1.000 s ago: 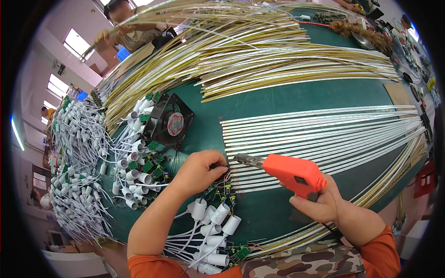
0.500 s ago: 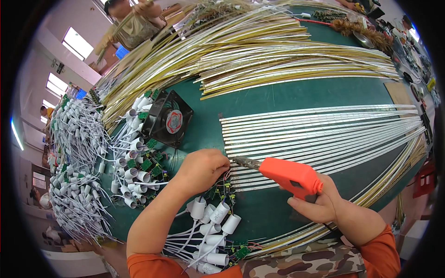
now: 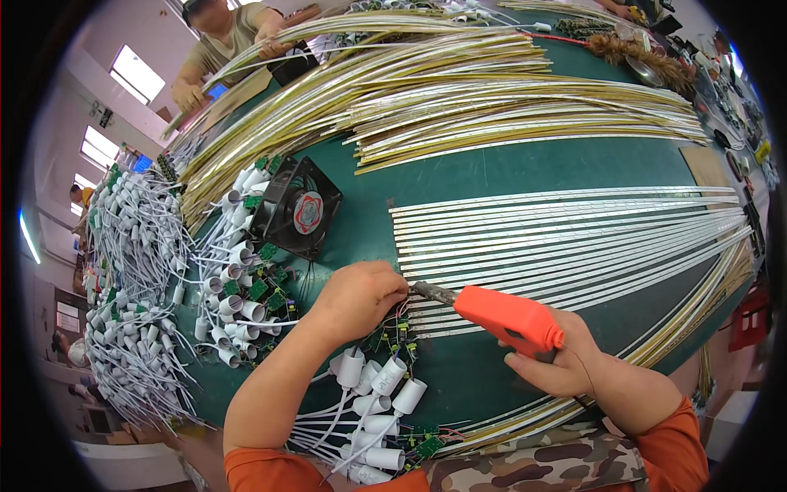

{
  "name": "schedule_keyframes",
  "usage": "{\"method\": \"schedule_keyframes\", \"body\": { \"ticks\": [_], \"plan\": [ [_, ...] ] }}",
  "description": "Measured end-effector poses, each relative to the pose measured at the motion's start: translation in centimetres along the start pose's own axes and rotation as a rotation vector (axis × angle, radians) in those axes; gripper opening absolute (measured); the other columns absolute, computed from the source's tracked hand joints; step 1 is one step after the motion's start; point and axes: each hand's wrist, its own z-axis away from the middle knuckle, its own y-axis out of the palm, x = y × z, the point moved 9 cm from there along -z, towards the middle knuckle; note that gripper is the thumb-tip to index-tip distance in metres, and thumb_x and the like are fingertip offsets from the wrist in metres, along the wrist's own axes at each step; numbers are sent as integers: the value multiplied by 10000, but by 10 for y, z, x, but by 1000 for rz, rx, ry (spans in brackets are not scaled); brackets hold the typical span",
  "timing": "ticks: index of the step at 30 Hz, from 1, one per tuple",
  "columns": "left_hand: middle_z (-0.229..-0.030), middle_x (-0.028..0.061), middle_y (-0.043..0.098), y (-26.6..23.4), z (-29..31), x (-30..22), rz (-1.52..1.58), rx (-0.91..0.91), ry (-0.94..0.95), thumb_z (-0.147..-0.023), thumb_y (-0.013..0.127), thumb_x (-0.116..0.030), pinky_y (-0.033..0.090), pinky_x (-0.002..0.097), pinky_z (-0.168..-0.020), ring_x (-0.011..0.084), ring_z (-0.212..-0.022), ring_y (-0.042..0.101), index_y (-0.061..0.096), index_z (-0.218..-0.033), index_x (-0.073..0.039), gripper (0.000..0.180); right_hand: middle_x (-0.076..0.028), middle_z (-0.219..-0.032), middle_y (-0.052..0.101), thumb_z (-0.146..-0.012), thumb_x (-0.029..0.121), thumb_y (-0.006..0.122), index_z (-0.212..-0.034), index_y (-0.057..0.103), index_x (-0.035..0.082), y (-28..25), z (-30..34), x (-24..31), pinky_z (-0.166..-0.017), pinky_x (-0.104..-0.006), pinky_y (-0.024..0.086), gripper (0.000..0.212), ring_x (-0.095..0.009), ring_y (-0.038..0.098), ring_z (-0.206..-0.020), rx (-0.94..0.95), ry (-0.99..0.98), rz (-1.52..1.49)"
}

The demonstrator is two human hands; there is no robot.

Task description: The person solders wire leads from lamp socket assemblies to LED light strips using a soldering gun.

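Note:
My left hand point(image 3: 357, 300) is closed in a pinch at the left ends of a row of LED strips point(image 3: 566, 234), on thin wires point(image 3: 402, 310) that run from small circuit boards point(image 3: 401, 327). My right hand point(image 3: 566, 361) grips a red soldering gun point(image 3: 510, 318). Its dark metal tip point(image 3: 420, 288) points left and meets the strip ends right beside my left fingertips; the exact contact is too small to see. Below my left hand lie white lamp sockets point(image 3: 388, 378) with white cables and green boards attached.
A black fan point(image 3: 297, 209) stands left of the strips. Piles of white sockets point(image 3: 135, 221) fill the table's left side. Bundles of long strips point(image 3: 525, 115) lie across the back, more along the front right edge. A co-worker point(image 3: 229, 45) handles strips at the far left.
The soldering gun has shifted slightly left and down, while my left hand has barely moved. The co-worker across the table has changed posture and lowered the strips in hand.

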Motion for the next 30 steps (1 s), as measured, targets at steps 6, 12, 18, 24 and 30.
{"method": "schedule_keyframes", "body": {
  "ticks": [6, 12, 18, 24, 30],
  "plan": [
    [-829, 94, 645, 0, 0, 2, 21, -5, -9, -813, 689, -74, 506, 386, -701, 302, -798, 624, 686, -883, -39, 78, -133, -958, 676, -791, 118, 731, -1259, 566, 26, -1, 0, 3, -727, -353, 539, 505, -270, 680, -818, -3, -24, 71],
    [-825, 94, 641, -2, 1, 0, 46, -26, 5, -816, 690, -81, 506, 389, -705, 303, -801, 624, 683, -878, -40, 74, -130, -984, 673, -791, 123, 735, -1235, 580, 24, -5, 2, 1, -738, -341, 529, 481, -259, 670, -826, -1, 22, -60],
    [-830, 89, 642, 0, 0, 2, 27, -14, -6, -828, 683, -97, 506, 390, -714, 300, -816, 624, 680, -868, -43, 67, -119, -988, 668, -791, 117, 735, -1217, 590, 21, -7, 3, 0, -747, -329, 520, 460, -240, 660, -820, -56, -45, -48],
    [-837, 88, 645, 2, -1, 2, 18, 15, -11, -832, 682, -101, 506, 387, -722, 300, -822, 625, 681, -869, -46, 66, -102, -971, 658, -791, 124, 744, -1221, 581, 8, -13, 5, 0, -751, -308, 495, 474, -190, 627, -820, -62, 60, -85],
    [-848, 85, 652, 3, 0, 3, 8, 28, -32, -845, 672, -110, 505, 387, -743, 298, -838, 627, 687, -877, -51, 70, -69, -896, 638, -791, 104, 733, -1211, 579, -3, -20, 7, -3, -718, -296, 478, 460, -149, 575, -768, -116, 69, -142]
  ]
}}
